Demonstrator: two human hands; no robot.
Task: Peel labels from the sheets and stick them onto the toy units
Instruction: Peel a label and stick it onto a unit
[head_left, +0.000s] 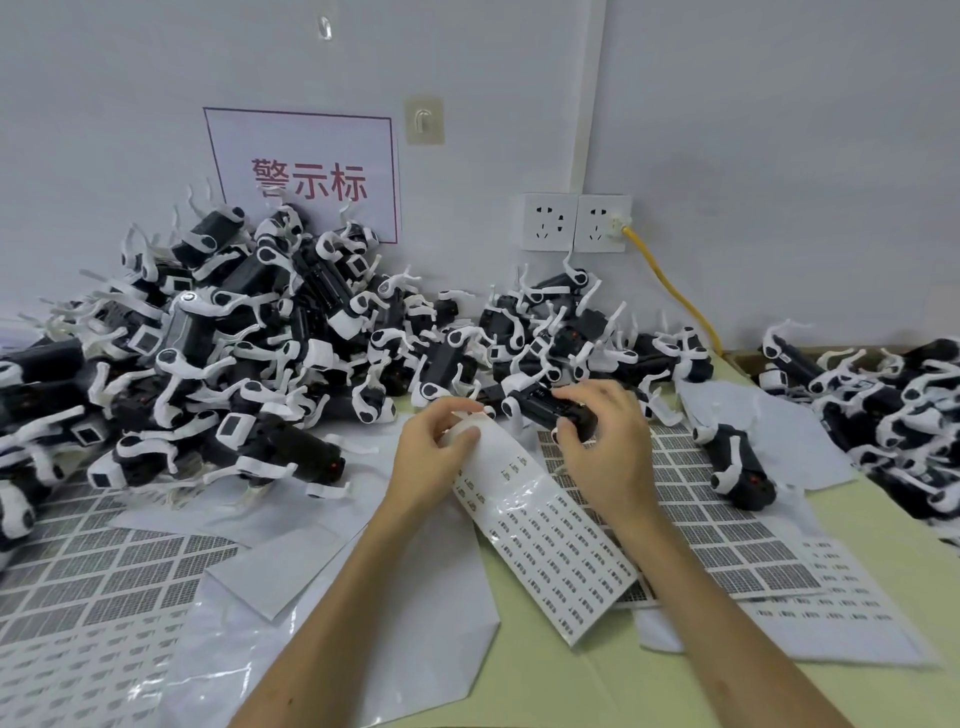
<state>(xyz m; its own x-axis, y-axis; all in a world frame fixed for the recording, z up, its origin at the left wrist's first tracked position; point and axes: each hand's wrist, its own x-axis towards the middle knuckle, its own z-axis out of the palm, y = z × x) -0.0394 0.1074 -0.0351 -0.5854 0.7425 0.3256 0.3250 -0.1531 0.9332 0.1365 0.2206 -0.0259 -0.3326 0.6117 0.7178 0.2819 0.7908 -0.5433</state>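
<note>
Head view is showing the left hand (441, 452) pinching the curled top end of the label sheet (550, 535) while the right hand (602, 436) is gripping a black toy unit (540, 408) lying crosswise just right of that end, hands near each other, not touching.

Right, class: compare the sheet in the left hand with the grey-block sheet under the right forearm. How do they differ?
The held sheet curls up in the left hand; the grey-block sheet lies flat. The held sheet's labels are small and spaced; the grey-block sheet's are bigger and packed. Both are white, with rows of labels.
</note>
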